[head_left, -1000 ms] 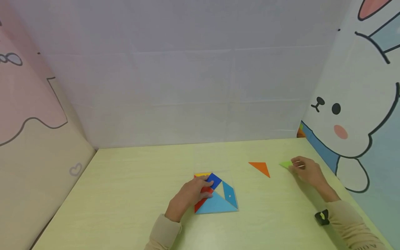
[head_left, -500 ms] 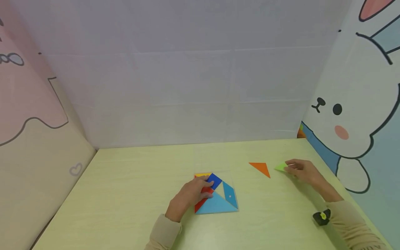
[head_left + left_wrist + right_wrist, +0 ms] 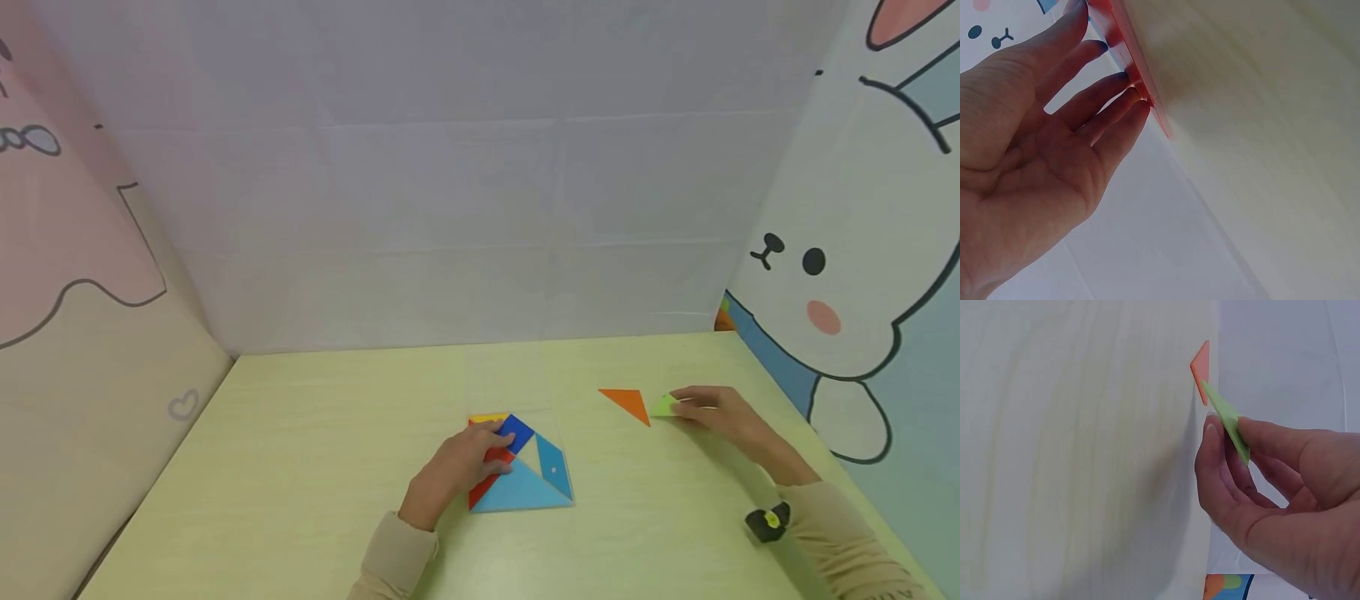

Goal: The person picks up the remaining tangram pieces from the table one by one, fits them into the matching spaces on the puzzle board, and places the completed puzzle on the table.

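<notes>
My left hand [image 3: 453, 471] rests on a group of flat tangram pieces, its fingers extended over the red piece [image 3: 478, 495] and touching the dark blue square [image 3: 517, 432]. Beside them lie a large light-blue triangle [image 3: 521, 492], a blue parallelogram [image 3: 553, 467] and a yellow piece [image 3: 487, 418], partly covered by fingers. In the left wrist view the fingertips meet the red piece's edge. My right hand [image 3: 727, 423] pinches a green triangle [image 3: 1227, 419] between thumb and fingers, raised off the table in the right wrist view. Just left of it lies an orange triangle [image 3: 630, 404].
The pale yellow table [image 3: 315, 467] runs back to a whitish wall sheet [image 3: 420, 233]. A rabbit-print panel [image 3: 840, 300] borders the right side, and a pink and cream panel [image 3: 97, 367] the left. A black device [image 3: 768, 523] sits at the right wrist.
My right hand has carried the green triangle leftward, close to the orange one, and the triangle has turned. My left hand stays on the tangram pieces.
</notes>
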`<state>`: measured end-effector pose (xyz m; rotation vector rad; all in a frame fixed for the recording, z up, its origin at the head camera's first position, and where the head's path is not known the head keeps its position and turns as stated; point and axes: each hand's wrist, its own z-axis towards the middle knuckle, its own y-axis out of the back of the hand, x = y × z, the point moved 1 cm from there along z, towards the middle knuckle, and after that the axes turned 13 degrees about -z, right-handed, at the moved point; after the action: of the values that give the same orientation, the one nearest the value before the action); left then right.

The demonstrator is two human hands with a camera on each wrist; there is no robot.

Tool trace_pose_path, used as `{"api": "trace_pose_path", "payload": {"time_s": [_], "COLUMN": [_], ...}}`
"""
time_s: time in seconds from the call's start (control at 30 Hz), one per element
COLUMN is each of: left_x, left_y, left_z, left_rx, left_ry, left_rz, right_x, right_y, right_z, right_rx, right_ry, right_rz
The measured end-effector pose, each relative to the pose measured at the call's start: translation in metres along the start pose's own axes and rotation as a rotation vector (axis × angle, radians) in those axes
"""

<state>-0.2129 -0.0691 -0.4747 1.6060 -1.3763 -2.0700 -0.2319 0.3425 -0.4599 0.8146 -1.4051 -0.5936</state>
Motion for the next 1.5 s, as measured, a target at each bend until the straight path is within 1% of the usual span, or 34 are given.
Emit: {"api": "trace_pose_path", "payload": {"time_s": [0.1, 0.17, 0.27, 0.43, 0.77, 1.03, 1.3, 1.4, 1.5], "left_x": [0.0, 0.0, 0.0, 0.002, 0.001, 0.001, 0.001, 0.001, 0.001], "left_y": [0.0, 0.0, -0.001, -0.001, -0.002, -0.003, -0.003, -0.003, -0.003], "left_z": [0.0, 0.001, 0.001, 0.002, 0.003, 0.002, 0.001, 0.001, 0.001], "left_rx": [-0.001, 0.0, 0.003, 0.008, 0.013, 0.013, 0.009, 0.007, 0.007], "left_ry": [0.01, 0.017, 0.026, 0.042, 0.041, 0.044, 0.046, 0.042, 0.039], "left_rz": [-0.002, -0.002, -0.006, -0.013, -0.003, 0.005, 0.016, 0.017, 0.015], "right_x": [0.001, 0.001, 0.003, 0.008, 0.025, 0.034, 0.044, 0.046, 0.048], "right_y": [-0.002, -0.003, -0.005, -0.007, -0.009, -0.015, -0.022, -0.025, -0.029], "right_z": [0.0, 0.0, 0.001, 0.002, 0.0, 0.001, 0.004, 0.006, 0.007], "right_rx": [0.03, 0.048, 0.074, 0.125, 0.192, 0.247, 0.284, 0.278, 0.249], "right_ry": [0.032, 0.045, 0.053, 0.03, 0.078, 0.143, 0.2, 0.207, 0.19], "right_rz": [0.103, 0.145, 0.161, 0.148, 0.219, 0.233, 0.208, 0.188, 0.15]}}
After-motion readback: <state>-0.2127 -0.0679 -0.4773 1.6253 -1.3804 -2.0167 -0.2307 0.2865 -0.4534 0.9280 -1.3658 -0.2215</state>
